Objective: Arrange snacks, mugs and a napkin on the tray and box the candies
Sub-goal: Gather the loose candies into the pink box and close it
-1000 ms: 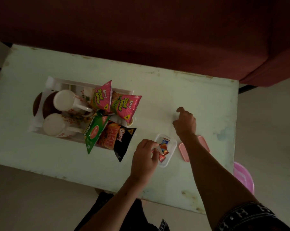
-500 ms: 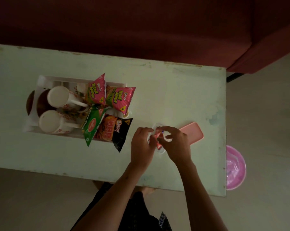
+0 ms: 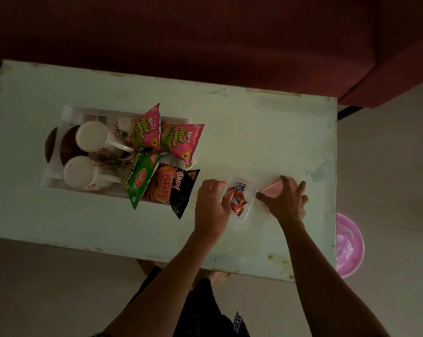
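A small clear plastic box (image 3: pixel 247 213) on the pale green table holds several wrapped candies (image 3: pixel 237 196). My left hand (image 3: pixel 211 205) grips the box's left side. My right hand (image 3: pixel 287 200) lies spread over the pink lid (image 3: pixel 270 190) just right of the box, thumb at the lid's near edge. A white tray (image 3: pixel 67 113) at the left holds two white mugs (image 3: pixel 92 137), pink snack packets (image 3: pixel 181 139), a green packet (image 3: pixel 138 180) and a black-orange packet (image 3: pixel 174 188). No napkin is plainly visible.
A dark red sofa (image 3: pixel 205 32) runs along the table's far side. A pink plastic bowl (image 3: pixel 349 246) sits on the floor past the table's right edge. Brown round objects (image 3: pixel 51 144) stand at the tray's left end. Bare tabletop (image 3: pixel 254 132) lies beyond the box.
My right hand left the candy box and moved right onto the pink lid. My left hand stayed on the box's left side.
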